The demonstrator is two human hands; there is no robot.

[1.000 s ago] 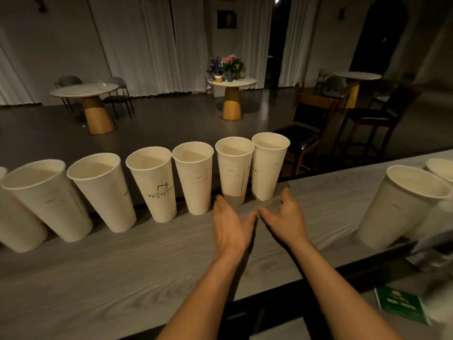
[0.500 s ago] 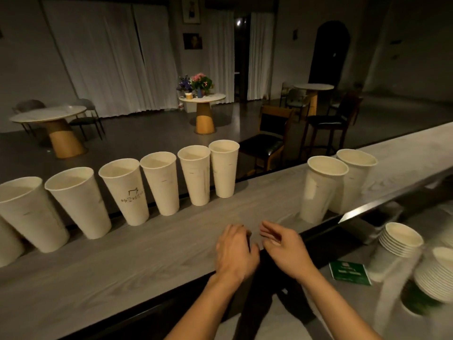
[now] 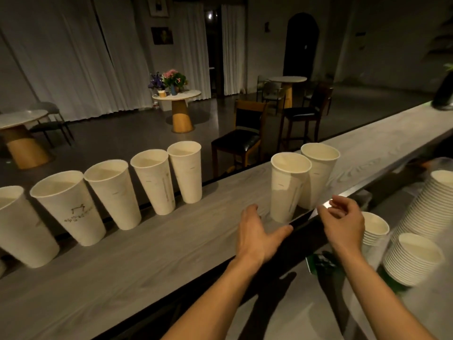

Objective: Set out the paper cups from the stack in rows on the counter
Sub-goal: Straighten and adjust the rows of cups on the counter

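Several tall white paper cups stand in a row [image 3: 152,180] along the far edge of the grey wooden counter [image 3: 122,278]. Two more cups [image 3: 289,187] stand close together further right on it. My left hand [image 3: 257,234] hovers open over the counter just left of those two cups, fingers spread, holding nothing. My right hand [image 3: 343,222] is over the counter's near edge, fingers loosely curled and apart, empty. Stacks of paper cups sit on the lower shelf at the right: a tall stack [image 3: 426,207], a short one [image 3: 375,229] and another [image 3: 414,258].
A green packet [image 3: 321,262] lies on the lower shelf below my right hand. Beyond the counter are a dark chair [image 3: 240,143], a bar stool [image 3: 304,119] and round tables, one bearing flowers [image 3: 171,81]. A dark pot [image 3: 443,94] stands at the counter's far right end.
Both hands pulled back from the last cups in the row and moved right toward the two cups and the stacks. The view swung right, bringing the stacks in.
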